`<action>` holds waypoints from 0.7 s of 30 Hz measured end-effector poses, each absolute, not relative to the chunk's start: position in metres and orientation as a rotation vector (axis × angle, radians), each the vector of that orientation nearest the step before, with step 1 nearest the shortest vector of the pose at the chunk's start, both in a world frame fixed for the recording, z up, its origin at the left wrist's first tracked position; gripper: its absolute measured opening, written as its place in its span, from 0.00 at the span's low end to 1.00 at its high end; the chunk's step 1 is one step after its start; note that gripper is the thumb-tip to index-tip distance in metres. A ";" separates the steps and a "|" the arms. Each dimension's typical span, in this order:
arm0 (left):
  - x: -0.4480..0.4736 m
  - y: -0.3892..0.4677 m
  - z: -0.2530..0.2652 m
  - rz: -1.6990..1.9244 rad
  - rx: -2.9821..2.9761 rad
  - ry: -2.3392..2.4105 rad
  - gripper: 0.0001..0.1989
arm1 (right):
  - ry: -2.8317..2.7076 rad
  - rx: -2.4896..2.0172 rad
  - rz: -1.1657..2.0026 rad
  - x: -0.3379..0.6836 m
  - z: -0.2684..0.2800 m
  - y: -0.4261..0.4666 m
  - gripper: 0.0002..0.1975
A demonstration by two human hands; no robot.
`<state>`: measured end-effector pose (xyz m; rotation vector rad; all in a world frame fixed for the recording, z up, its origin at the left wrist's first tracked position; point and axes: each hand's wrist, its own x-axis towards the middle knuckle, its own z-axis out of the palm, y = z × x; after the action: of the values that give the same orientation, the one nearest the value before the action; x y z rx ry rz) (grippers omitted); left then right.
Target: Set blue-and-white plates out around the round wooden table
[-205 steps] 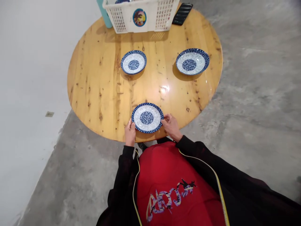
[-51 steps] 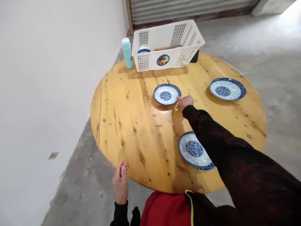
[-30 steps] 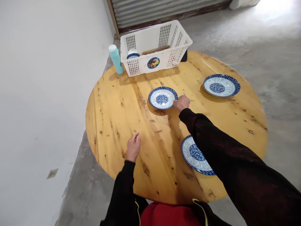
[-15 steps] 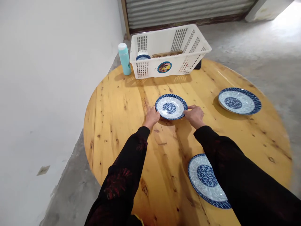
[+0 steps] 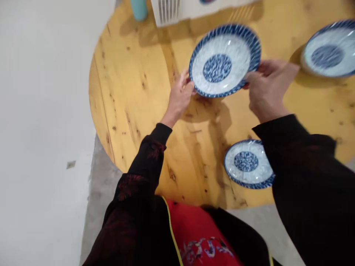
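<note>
A blue-and-white plate [image 5: 235, 55] is held above the table, tilted with its right side higher. My left hand [image 5: 181, 92] grips its lower left rim, thumb on the edge. On the right rim, my right hand [image 5: 267, 87] is closed with thumb on top and fingers beneath. A second plate with the same pattern [image 5: 245, 162] lies near the table's front edge, its right part hidden by my right sleeve. At the right border, a third such plate [image 5: 328, 55] is cut off by the frame.
The round wooden table [image 5: 133, 99] ends on the left beside a white wall [image 5: 47, 92]. Along the back stand a white plastic basket [image 5: 188, 10] and a light-blue bottle [image 5: 139, 10], both cut off at the top.
Both hands have lifted the plate off the table, bringing it closer and tilting it. My view has tipped downward, so the basket has moved up out of frame and my red clothing shows.
</note>
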<state>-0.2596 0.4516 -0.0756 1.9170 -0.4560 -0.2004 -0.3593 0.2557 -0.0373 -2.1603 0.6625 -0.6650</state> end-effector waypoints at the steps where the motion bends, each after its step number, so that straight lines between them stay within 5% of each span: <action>1: -0.264 0.461 -0.074 -0.227 1.887 -0.462 0.20 | 0.633 -2.060 -0.671 -0.365 -0.029 0.264 0.14; 7: -0.317 0.567 -0.047 -0.296 1.883 -0.397 0.15 | 0.517 -1.924 -0.670 -0.423 -0.009 0.347 0.13; 21: -0.401 0.763 -0.055 -0.650 2.003 -0.106 0.10 | 0.834 -1.762 -0.159 -0.527 -0.079 0.561 0.14</action>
<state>-0.4012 0.7627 -0.0546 2.0032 -0.1061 -0.6498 -0.5269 0.5611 -0.0794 -1.7620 0.8345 -0.1591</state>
